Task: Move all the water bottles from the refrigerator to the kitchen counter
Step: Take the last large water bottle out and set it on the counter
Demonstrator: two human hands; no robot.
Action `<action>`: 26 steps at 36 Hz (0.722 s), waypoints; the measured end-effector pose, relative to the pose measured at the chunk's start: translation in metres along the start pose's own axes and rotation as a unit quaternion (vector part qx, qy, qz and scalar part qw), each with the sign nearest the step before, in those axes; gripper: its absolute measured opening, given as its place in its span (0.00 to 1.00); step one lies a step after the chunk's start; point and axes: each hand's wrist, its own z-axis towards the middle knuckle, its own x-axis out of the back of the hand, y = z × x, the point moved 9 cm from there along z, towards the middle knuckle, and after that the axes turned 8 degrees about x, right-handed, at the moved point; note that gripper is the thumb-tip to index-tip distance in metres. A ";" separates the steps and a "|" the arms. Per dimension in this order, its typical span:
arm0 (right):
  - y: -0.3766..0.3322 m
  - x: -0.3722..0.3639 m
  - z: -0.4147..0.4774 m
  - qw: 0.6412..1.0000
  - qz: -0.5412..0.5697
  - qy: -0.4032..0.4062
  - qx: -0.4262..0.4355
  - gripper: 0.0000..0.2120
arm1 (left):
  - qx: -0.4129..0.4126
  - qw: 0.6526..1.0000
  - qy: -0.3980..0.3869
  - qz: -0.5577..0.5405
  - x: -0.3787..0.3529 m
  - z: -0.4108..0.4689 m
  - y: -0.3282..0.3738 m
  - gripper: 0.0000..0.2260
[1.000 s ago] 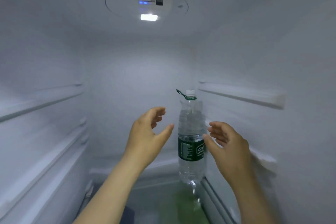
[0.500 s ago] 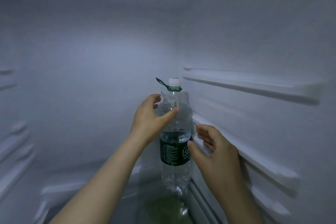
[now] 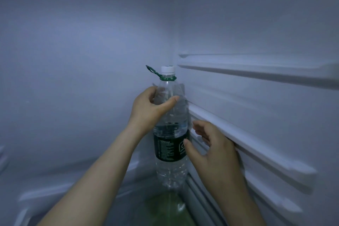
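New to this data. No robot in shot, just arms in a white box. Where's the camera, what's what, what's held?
No machine: a person works bare-handed. The one wide-angle camera sits on their head, looking forward and down, so both arms enter from the bottom edge. The white box is the inside of a refrigerator; the ridges on its right wall are shelf rails. One clear water bottle, with white cap and dark green label, stands upright close to that wall on the greenish floor. The left hand grips its upper part, thumb across the front. The right hand is at label height, thumb tip on the label, fingers curled beside the bottle; whether it truly grips is unclear. No other bottle is in view.
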 end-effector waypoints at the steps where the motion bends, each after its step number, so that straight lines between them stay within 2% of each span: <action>1: 0.000 -0.001 -0.001 1.000 -0.002 -0.004 -0.003 0.18 | -0.004 1.000 0.002 -0.002 0.002 0.000 0.000 0.07; 5: 0.007 -0.009 -0.010 1.000 -0.006 -0.012 -0.027 0.18 | -0.009 1.000 0.018 -0.013 0.014 -0.003 -0.006 0.08; 10: 0.026 -0.035 -0.021 0.996 0.034 -0.051 -0.070 0.30 | -0.010 0.999 0.040 -0.029 0.026 -0.008 -0.009 0.13; 18: 0.058 -0.082 -0.019 0.984 0.111 -0.094 -0.101 0.44 | -0.002 0.999 0.033 -0.043 0.029 -0.013 -0.006 0.09; 23: 0.073 -0.110 -0.016 0.983 0.125 -0.089 -0.098 0.57 | 0.002 0.998 0.031 -0.046 0.028 -0.014 -0.007 0.10; 26: 0.078 -0.113 -0.017 0.983 0.144 -0.057 -0.099 0.57 | -0.001 0.999 0.024 -0.042 0.026 -0.014 -0.006 0.09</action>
